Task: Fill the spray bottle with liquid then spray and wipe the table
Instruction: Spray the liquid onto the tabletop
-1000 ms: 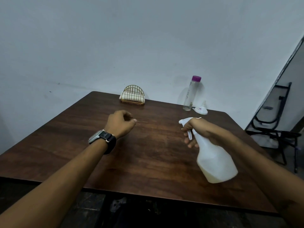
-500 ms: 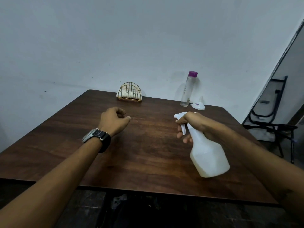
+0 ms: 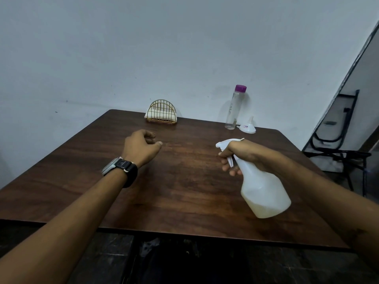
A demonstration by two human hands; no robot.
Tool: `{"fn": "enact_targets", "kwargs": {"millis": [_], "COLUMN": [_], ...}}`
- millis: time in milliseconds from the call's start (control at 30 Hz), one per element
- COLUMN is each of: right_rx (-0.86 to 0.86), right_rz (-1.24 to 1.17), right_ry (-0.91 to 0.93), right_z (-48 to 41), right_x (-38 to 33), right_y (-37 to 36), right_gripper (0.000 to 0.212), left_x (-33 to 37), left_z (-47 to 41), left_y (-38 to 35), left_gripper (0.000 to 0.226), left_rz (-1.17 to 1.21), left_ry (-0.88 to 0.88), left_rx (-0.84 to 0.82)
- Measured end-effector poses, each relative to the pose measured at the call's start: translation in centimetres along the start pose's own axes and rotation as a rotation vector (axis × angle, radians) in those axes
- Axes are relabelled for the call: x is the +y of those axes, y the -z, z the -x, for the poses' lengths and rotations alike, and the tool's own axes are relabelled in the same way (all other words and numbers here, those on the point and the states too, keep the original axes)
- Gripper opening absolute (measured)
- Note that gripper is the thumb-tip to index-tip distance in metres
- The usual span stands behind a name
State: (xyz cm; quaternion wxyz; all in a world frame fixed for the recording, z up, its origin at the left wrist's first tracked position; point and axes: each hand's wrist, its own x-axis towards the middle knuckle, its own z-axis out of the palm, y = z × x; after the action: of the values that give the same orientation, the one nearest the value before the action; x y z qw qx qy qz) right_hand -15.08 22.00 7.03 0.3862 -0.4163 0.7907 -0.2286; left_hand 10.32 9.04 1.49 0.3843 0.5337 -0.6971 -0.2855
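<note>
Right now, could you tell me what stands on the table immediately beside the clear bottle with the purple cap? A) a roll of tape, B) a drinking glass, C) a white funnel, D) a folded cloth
C: a small white funnel sits spout-up just to the right of the clear bottle at the far edge of the table, near the wall.

- The middle of the table [image 3: 184,191] was bare wood, so a hand could slide there freely.
- The left hand [image 3: 141,148] and the right hand [image 3: 242,154], gripping the spray bottle [image 3: 264,191], left a wide gap between them.
- Along the far edge stood a napkin holder [image 3: 162,112], a clear bottle [image 3: 234,108] and a funnel [image 3: 248,127], blocking that side.
</note>
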Motion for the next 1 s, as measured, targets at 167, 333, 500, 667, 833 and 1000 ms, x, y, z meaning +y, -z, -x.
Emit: {"fn": "enact_targets", "kwargs": {"millis": [167,333,500,667,833,1000], "right_rx": [0.004,0.011,-0.016,-0.018,0.011,0.009], "right_rz": [-0.012,-0.022,0.053,-0.032,0.056,-0.015], "right_ry": [0.03,0.031,-0.033,-0.025,0.005,0.05], "right_z": [0.1,0.1,0.2,-0.2,0.3,0.7], "right_x": [-0.2,0.1,0.2,0.5,0.5,0.6], "right_y": [-0.1,-0.4,-0.1,-0.2,-0.3,-0.7], "right_gripper": [0.027,0.011,0.02,0.043,0.018,0.015], "left_x": [0.1,0.2,0.4,0.6,0.6,0.5], "left_z": [0.1,0.3,0.5,0.8,1.1,1.3], "left_y": [-0.3,-0.2,-0.1,-0.3,-0.5,-1.1], "left_gripper": [0.038,0.04,0.04,0.04,0.038,0.031], "left_rz": [0.01,0.018,0.021,0.024,0.021,0.046], "left_ry": [-0.003,0.0,0.006,0.006,0.003,-0.019], "left_rx": [-0.011,-0.014,-0.01,-0.02,-0.023,-0.038]}}
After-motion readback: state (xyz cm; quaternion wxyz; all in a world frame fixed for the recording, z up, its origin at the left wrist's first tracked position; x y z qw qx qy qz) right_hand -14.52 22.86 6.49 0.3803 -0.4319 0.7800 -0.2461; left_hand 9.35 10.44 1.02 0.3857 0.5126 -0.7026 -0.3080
